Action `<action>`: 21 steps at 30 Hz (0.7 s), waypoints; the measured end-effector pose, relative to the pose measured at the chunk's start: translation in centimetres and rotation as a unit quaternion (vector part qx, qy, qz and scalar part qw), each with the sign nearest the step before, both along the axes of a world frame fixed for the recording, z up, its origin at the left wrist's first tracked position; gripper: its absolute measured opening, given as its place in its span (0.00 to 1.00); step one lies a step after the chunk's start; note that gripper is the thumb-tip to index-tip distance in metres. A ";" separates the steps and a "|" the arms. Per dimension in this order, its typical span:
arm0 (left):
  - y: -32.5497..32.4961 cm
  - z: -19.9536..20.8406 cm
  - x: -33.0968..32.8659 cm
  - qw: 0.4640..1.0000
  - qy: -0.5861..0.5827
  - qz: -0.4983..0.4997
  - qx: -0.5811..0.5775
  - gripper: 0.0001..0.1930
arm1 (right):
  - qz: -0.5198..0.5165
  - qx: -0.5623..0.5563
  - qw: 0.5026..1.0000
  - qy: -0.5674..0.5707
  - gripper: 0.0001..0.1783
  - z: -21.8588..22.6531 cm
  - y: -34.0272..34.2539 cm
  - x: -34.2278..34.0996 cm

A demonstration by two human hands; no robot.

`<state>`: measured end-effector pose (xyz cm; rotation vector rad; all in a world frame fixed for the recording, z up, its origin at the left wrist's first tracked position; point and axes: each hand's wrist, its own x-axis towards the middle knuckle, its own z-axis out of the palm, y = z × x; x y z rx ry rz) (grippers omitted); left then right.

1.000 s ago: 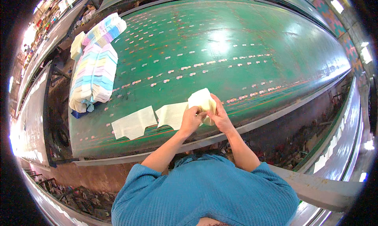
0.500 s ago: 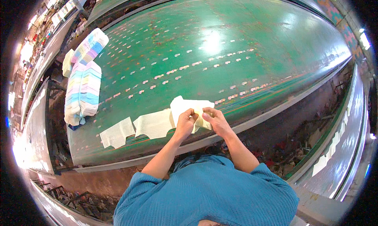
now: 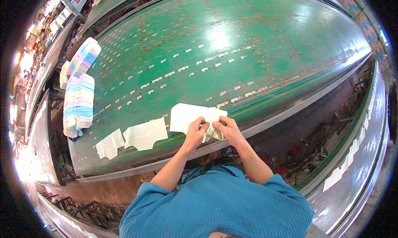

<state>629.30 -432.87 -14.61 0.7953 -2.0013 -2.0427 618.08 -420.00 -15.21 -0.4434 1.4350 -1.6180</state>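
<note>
Near the table's front edge, my left hand (image 3: 196,133) pinches pale cream fabric pieces (image 3: 185,116). My right hand (image 3: 230,132) has thumb and fingers closed on the same fabric, just to the right. The bunch is gathered and creased between both hands, while its flat left part spreads over the tabletop. Two cut fabric pieces lie flat to the left: a larger cream panel (image 3: 146,134) with a curved cutout and a smaller one (image 3: 110,144) beside it. A gap separates the larger panel from the held fabric.
The long green table (image 3: 265,72) carries rows of small printed marks. Tied stacks of pastel fabric (image 3: 79,101) stand at its left end. A parallel table (image 3: 352,171) on the right holds a row of white pieces (image 3: 346,163). Dark gaps run between the tables.
My hands and the held fabric have moved right along the table, away from the larger panel they overlapped. The held fabric is now more bunched up between my fingers.
</note>
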 end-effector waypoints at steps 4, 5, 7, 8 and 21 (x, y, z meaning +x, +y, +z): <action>0.8 -0.7 -0.9 0.995 0.043 0.013 0.084 0.04 | -0.012 -0.032 0.995 -0.096 0.14 -1.0 1.6 -1.0; 0.8 -0.7 -1.1 0.997 -0.012 0.012 0.072 0.06 | -0.010 -0.032 0.995 -0.097 0.14 -1.1 1.9 -1.3; 0.9 -0.7 -1.3 0.990 0.046 0.017 0.130 0.07 | -0.037 -0.050 0.989 -0.136 0.14 -0.9 2.3 -1.9; 0.7 -0.6 -1.3 0.981 0.055 0.023 0.184 0.08 | -0.048 -0.060 0.983 -0.168 0.14 -0.6 2.5 -2.3; -12.0 9.4 9.8 0.971 0.189 0.140 0.039 0.21 | -0.121 -0.098 0.977 0.144 0.25 9.5 8.6 -14.9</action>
